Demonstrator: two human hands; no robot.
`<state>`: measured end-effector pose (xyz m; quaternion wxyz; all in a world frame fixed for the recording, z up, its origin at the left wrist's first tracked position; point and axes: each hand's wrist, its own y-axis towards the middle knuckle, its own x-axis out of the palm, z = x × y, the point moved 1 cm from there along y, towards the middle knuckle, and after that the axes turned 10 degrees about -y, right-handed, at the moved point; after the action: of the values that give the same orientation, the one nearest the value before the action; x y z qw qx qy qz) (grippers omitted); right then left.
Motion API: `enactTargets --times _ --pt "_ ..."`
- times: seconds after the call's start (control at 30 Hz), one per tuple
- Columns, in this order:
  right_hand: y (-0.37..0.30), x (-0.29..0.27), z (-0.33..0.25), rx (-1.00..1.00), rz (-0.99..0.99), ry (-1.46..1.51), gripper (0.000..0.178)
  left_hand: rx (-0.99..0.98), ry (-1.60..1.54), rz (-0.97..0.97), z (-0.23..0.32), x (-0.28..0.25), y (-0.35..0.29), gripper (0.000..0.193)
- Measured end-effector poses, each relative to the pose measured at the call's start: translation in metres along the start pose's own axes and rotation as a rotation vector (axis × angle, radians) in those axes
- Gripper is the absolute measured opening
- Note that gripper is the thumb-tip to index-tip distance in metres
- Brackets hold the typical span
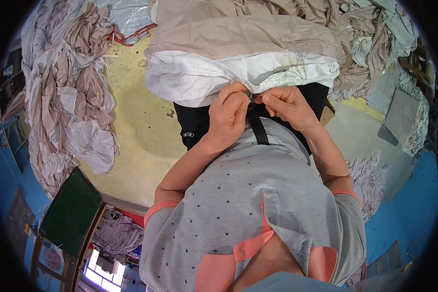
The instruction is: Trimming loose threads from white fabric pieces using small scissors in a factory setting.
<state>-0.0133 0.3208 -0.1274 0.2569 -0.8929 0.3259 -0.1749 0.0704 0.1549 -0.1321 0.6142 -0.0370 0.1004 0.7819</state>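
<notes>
A white cloth with a pale leaf print [297, 70] lies over my lap, its near edge drawn up to a point between my hands. My left hand [228, 114] is closed, thumb and fingers pinching that edge. Just right of it, my right hand [287, 107] is also closed in a pinch, fingertips almost touching the left ones. A small dark metal-looking thing [252, 98] shows between the fingertips. It is too small and too covered to name, and I cannot tell which hand holds it.
Beige cloth [243, 36] is heaped beyond the white part. Piles of crumpled beige and pale cloth [82, 97] lie on the left, with more [370, 53] at the far right. A green-topped stool or chair [70, 211] stands at the lower left. Grey sheets [399, 117] lie at right.
</notes>
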Motion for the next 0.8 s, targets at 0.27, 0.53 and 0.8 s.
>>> enactTargets --times 0.27,0.53,0.8 --pt "-0.002 -0.002 0.006 -0.025 0.014 0.003 0.025 0.063 -0.009 -0.031 0.000 0.002 0.001 0.003" --pt "-0.018 0.000 0.004 -0.207 0.219 -0.031 0.024 -0.080 -0.130 -0.088 0.011 0.010 0.005 0.004" --pt "-0.043 -0.009 0.009 -0.249 0.400 -0.214 0.008 -0.265 -0.331 -0.283 0.013 0.032 0.012 0.009"
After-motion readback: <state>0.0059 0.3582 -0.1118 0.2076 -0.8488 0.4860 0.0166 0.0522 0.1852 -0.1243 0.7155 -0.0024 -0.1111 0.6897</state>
